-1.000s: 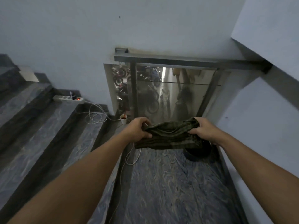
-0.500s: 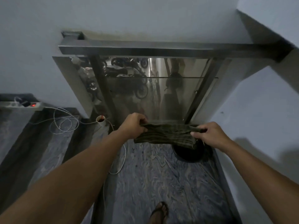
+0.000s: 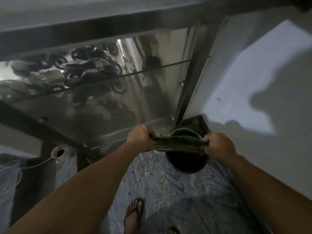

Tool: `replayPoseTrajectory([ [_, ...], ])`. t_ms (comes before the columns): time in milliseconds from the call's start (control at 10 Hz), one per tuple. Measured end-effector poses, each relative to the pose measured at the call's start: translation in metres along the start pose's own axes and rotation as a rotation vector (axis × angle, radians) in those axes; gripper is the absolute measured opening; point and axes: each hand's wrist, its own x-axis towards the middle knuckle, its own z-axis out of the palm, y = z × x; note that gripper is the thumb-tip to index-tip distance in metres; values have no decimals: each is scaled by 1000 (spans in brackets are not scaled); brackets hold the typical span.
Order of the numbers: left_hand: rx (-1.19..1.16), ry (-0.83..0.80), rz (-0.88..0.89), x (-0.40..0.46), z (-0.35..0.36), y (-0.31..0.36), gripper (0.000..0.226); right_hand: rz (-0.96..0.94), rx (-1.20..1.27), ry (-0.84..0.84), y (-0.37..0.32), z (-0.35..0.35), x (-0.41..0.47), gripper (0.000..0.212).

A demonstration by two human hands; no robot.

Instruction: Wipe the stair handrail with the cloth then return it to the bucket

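A dark green striped cloth (image 3: pixel 177 144) is stretched between both hands. My left hand (image 3: pixel 140 137) grips its left end and my right hand (image 3: pixel 217 146) grips its right end. The cloth hangs directly over a dark round bucket (image 3: pixel 185 163) that stands on the marble landing in the corner by the wall. The bucket has a thin yellow-green handle at its far rim. The dark metal handrail (image 3: pixel 84 29) runs across the top of a glass panel (image 3: pixel 104 92) beyond the hands.
A small white cup (image 3: pixel 58 152) with a dark inside stands at the left by the railing post, with a white cable (image 3: pixel 33 166) running from it. My sandalled foot (image 3: pixel 134 215) is on the landing (image 3: pixel 168 186). A white wall (image 3: pixel 261 81) closes the right side.
I have stepped closer and the view has tipped down. Both hands have carried the cloth forward and lower, so it now hangs over the bucket's mouth.
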Motion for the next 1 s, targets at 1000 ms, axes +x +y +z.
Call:
replayPoseTrajectory([
  [1000,215,-296,189,233,292,-47,55,403,184,-87,169,288,121,25],
])
